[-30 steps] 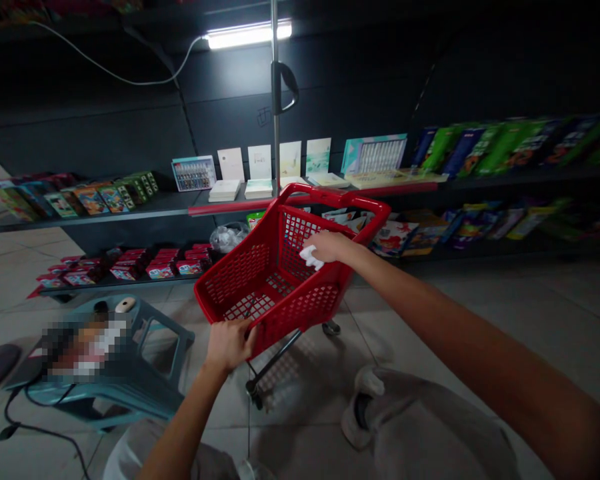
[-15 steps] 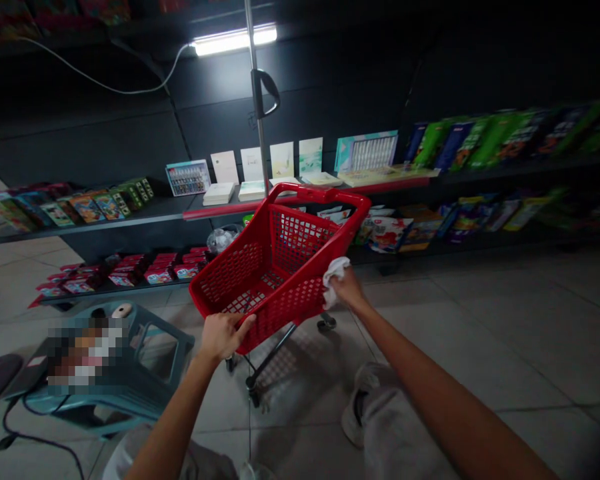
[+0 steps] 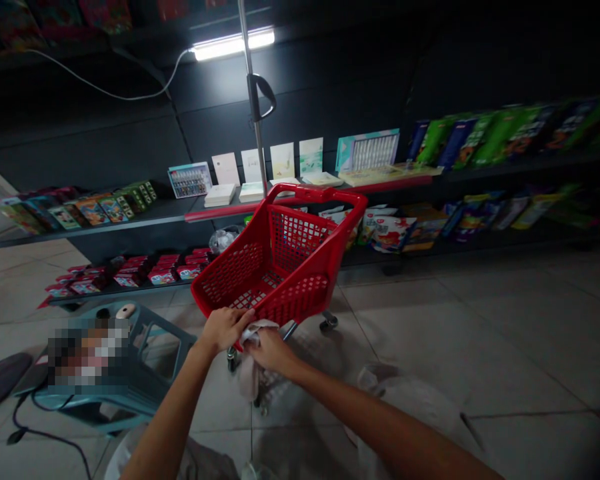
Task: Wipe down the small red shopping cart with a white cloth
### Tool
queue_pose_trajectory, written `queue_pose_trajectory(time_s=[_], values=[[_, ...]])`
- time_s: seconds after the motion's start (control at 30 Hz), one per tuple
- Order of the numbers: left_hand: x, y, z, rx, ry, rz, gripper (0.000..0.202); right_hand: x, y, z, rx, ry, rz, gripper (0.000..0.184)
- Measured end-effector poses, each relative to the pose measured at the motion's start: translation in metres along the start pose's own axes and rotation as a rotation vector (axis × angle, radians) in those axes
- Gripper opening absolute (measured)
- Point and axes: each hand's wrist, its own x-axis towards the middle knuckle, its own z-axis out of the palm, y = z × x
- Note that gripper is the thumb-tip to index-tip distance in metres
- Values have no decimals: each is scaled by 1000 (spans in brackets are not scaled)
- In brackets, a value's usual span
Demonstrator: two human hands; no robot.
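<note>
While the left hand [image 3: 225, 329] is gripping the red shopping cart [image 3: 300, 297] at its near end, fingers curled over the edge, the right hand [image 3: 270, 350] is holding a bunched white cloth [image 3: 261, 325] just beside it, fingers closed around the fabric, no longer reaching the side's farther end; so the cloth work seems to be shifting to this corner, as the cart is standing before the shelf [image 3: 215, 212]

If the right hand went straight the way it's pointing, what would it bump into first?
Probably the left hand, on the rim of the cart: the right hand, holding a white cloth, points that way. Depth is unclear, so the cart might come first.
</note>
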Motion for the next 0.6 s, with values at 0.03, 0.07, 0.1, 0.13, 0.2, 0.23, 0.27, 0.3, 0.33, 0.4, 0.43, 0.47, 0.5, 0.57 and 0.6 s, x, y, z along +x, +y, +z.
queue_pose_trajectory(time_s=[0.03, 0.07, 0.1, 0.13, 0.2, 0.23, 0.27, 0.3, 0.33, 0.4, 0.43, 0.47, 0.5, 0.57, 0.6], values=[[1, 2, -2, 20, -21, -13, 69, 2, -2, -2, 27, -10, 7, 19], [2, 4, -5, 46, -40, -38, 69, 5, -2, -5, 54, -31, 16, 18], [4, 8, -7, 75, -53, -78, 69, 7, 0, -10, 80, -61, 26, 18], [6, 13, -9, 100, -57, -125, 71, 9, 2, -16, 107, -90, 40, 19], [12, 24, -10, 116, -35, -191, 73, 12, 8, -29, 158, -116, 101, 21], [16, 29, -10, 105, -14, -200, 75, 13, 12, -35, 183, -115, 136, 21], [20, 34, -9, 89, 9, -195, 75, 14, 16, -42, 211, -104, 173, 20], [23, 37, -8, 70, 29, -179, 74, 15, 20, -48, 244, -79, 216, 20], [27, 39, -6, 54, 43, -156, 73, 16, 24, -54, 278, -43, 269, 19], [30, 40, -3, 36, 61, -115, 70, 18, 34, -70, 331, 42, 404, 22], [31, 39, -2, 31, 69, -99, 68, 19, 40, -80, 344, 94, 474, 24], [31, 38, 0, 26, 78, -85, 67, 20, 45, -91, 346, 158, 528, 27], [30, 36, 0, 24, 86, -77, 66, 21, 51, -104, 342, 235, 559, 29], [28, 33, 2, 24, 98, -72, 67, 23, 63, -133, 291, 429, 565, 33], [27, 33, 2, 24, 100, -69, 68, 23, 70, -148, 233, 536, 555, 34]])
